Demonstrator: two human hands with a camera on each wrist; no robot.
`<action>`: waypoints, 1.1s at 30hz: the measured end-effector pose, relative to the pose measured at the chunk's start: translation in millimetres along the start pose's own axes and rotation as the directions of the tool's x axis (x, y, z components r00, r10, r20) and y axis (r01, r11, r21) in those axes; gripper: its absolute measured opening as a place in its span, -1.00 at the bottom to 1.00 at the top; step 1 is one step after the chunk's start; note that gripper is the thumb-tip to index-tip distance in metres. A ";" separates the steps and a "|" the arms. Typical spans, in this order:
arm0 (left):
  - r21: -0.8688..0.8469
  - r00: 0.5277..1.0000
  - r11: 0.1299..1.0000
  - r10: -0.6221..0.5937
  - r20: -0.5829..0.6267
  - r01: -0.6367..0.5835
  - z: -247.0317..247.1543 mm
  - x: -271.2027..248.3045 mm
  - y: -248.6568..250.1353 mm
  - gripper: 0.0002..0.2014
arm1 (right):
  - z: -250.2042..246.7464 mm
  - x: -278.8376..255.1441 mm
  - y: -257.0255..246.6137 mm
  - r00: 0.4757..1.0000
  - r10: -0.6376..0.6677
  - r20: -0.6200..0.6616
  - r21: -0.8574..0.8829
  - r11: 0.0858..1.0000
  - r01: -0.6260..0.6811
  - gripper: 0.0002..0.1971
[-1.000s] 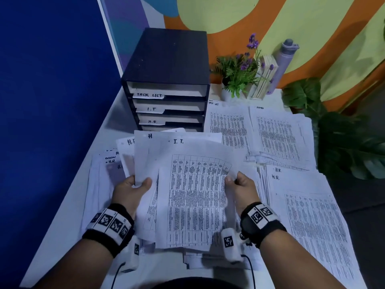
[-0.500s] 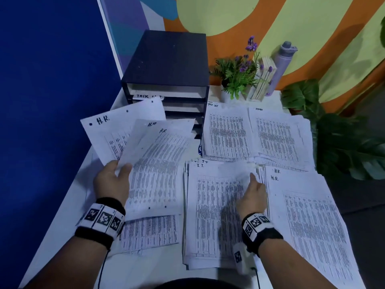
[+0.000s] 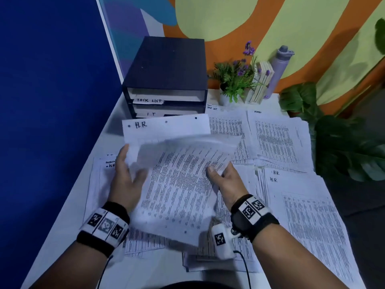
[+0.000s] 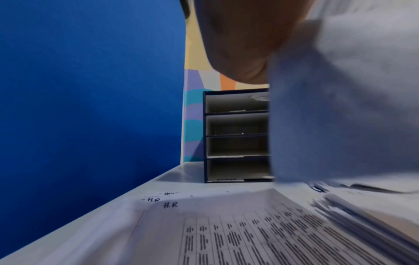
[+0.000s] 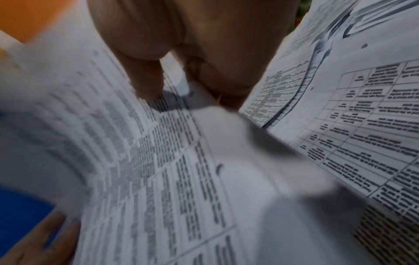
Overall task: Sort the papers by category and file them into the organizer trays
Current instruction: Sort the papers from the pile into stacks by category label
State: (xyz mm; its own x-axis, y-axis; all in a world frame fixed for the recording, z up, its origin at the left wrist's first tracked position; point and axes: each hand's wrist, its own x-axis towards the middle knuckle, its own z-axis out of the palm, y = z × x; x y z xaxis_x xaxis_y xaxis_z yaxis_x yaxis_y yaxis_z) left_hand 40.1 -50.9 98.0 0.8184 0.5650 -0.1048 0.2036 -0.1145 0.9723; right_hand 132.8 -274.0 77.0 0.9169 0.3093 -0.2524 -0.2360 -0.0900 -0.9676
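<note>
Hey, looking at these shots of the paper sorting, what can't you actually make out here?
- Lower organizer tray labels: head view, hidden behind the raised H.R. sheet.
- Printed table text on the held sheets: every view, too small or motion-blurred.
- Left hand fingertips: head view, behind the paper; left wrist view blurred.
- Right hand fingers: under the sheet.
- Desk piles: cut off by the lower frame edge.

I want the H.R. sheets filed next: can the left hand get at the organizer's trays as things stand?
Probably not directly: the left hand is holding paper, and the raised H.R. sheet hangs between it and the organizer, covering the lower trays.
</note>
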 end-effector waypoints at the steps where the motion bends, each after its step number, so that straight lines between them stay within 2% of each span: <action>1: 0.008 1.000 1.000 -0.013 0.020 0.012 3.9 -1.3 -0.8 -0.20 | -0.5 1.0 2.1 0.999 -0.005 -0.041 0.003 1.000 0.006 -0.68; 4: 0.052 0.999 0.999 -0.004 0.054 0.002 18.4 -0.4 -8.3 -0.13 | -4.9 1.7 3.4 0.983 -0.025 -0.184 0.007 1.000 0.027 -0.71; 8: 0.097 1.000 0.995 -0.007 -0.019 0.009 41.9 -1.4 -5.8 -0.41 | -17.4 -3.3 -4.9 0.963 -0.052 -0.264 0.097 0.992 0.080 -0.66; 9: 0.098 1.000 0.995 0.005 -0.017 -0.003 47.5 -1.3 -4.0 -0.46 | -21.4 -5.7 -6.7 0.959 -0.051 -0.278 0.114 0.990 0.085 -0.63; 12: 0.052 0.996 0.996 0.070 0.060 -0.073 62.6 -3.7 4.3 -0.57 | -34.6 -14.5 -8.4 0.947 -0.077 -0.311 0.120 0.986 0.119 -0.37; 16: 0.014 0.994 0.998 0.056 0.094 -0.057 82.5 -10.7 2.3 -0.61 | -48.2 -27.0 -2.5 0.933 -0.191 -0.306 0.065 0.973 0.220 -0.50; 19: 0.120 0.995 0.993 -0.022 0.097 0.010 94.9 -16.7 -8.1 -0.42 | -50.8 -33.0 15.3 0.972 -0.112 -0.208 -0.030 0.994 0.108 -0.48; 21: 0.141 0.995 0.990 -0.021 0.099 0.007 102.7 -20.9 -10.8 -0.51 | -51.8 -36.4 24.4 0.986 -0.058 -0.154 -0.129 0.991 0.038 -0.49; 23: 0.118 0.997 0.993 -0.016 0.074 0.007 111.6 -23.7 -5.8 -0.64 | -58.2 -36.4 25.5 0.979 -0.059 -0.197 -0.220 0.975 0.014 -0.51; 26: 0.058 0.994 0.998 0.005 0.112 -0.011 129.0 -22.3 3.2 -0.62 | -85.1 -27.4 16.4 0.936 -0.074 -0.344 -0.259 0.966 -0.019 -0.54; 29: 0.073 0.963 0.996 0.023 0.269 -0.044 149.0 -22.2 -4.7 -0.43 | -129.9 -12.2 17.1 0.875 -0.033 -0.484 -0.317 0.938 -0.140 -0.46; 31: 0.149 0.925 0.988 -0.028 0.379 -0.031 160.5 -27.4 -18.3 -0.35 | -163.7 -8.1 25.6 0.837 0.031 -0.546 -0.385 0.878 -0.283 -0.41; 33: 0.334 0.874 0.937 -0.074 0.480 -0.104 169.1 -34.4 -33.3 -0.33 | -193.2 -12.5 37.0 0.803 0.080 -0.590 -0.447 0.796 -0.408 -0.47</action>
State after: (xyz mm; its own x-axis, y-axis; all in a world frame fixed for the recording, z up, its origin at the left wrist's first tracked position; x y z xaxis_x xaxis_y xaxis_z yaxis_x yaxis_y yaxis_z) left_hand 96.1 -204.6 34.0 0.9582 0.1101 -0.2639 0.2851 -0.4387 0.8522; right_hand 174.8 -464.0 46.2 0.9074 -0.3178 -0.2750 -0.4183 -0.6211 -0.6628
